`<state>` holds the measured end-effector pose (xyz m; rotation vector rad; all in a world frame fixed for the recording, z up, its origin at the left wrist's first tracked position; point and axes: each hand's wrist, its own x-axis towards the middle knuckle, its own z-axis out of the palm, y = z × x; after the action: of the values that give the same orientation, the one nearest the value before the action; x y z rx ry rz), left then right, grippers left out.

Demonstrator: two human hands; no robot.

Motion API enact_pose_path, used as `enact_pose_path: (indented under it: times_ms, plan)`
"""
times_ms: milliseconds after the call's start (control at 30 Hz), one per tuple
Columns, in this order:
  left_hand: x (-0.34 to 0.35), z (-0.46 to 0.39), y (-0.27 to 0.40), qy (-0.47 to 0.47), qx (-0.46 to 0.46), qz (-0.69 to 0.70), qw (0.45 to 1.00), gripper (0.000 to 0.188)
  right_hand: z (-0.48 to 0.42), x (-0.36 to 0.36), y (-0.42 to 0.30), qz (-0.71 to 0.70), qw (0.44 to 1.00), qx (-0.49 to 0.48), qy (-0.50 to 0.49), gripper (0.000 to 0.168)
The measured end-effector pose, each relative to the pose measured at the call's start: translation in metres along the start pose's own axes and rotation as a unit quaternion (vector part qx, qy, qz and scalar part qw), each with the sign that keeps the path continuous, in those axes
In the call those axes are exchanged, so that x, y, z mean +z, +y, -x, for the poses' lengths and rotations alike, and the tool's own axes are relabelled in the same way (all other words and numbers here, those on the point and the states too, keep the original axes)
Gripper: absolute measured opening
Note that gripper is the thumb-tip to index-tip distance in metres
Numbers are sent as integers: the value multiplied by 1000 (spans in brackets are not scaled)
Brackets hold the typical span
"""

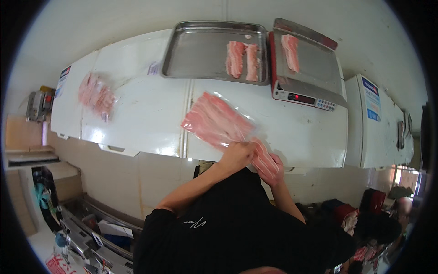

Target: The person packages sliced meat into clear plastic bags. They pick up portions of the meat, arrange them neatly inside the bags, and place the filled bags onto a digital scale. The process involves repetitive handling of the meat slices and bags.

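A clear plastic bag [219, 120] with pork belly slices laid flat in it rests on the white chest freezer lid before me. My left hand [239, 156] is closed at the bag's near right end and appears to grip its edge; the fingertips are hidden. In my right hand [276, 175], a striped strip of pork belly [265, 159] lies along the palm and fingers. Its far end meets the bag's end beside my left hand. Whether that end is inside the bag, I cannot tell.
A steel tray [195, 54] with a few pork pieces stands at the back. Right of it is a digital scale [316, 72] carrying a pork strip [290, 53]. Another bag of meat [97, 97] lies far left. A second freezer [379, 120] stands at right; people are at lower right.
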<state>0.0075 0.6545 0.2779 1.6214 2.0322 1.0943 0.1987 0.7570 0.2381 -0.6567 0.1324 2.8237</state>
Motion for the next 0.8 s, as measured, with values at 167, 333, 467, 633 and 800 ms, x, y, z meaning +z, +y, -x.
enact_pose_path:
  times_ms: [167, 333, 467, 633, 800]
  plan:
    - [-2, 3, 2, 18, 23, 84, 996, 11, -106, -43, 20, 38, 973, 48, -223, 56]
    - [-13, 1, 12, 29, 27, -21, 999, 10, -152, 53, 67, 126, 973, 23, -193, 56]
    - [-23, -2, 14, 8, 30, -9, 999, 9, -164, 102, 90, 196, 964, -4, -179, 56]
    - [-23, 2, 7, 3, 47, -23, 999, 8, -172, 131, 101, 268, 950, -33, -159, 56]
    - [-48, 10, -8, 102, 127, 99, 982, 9, -185, 149, 103, 304, 941, -60, -136, 55]
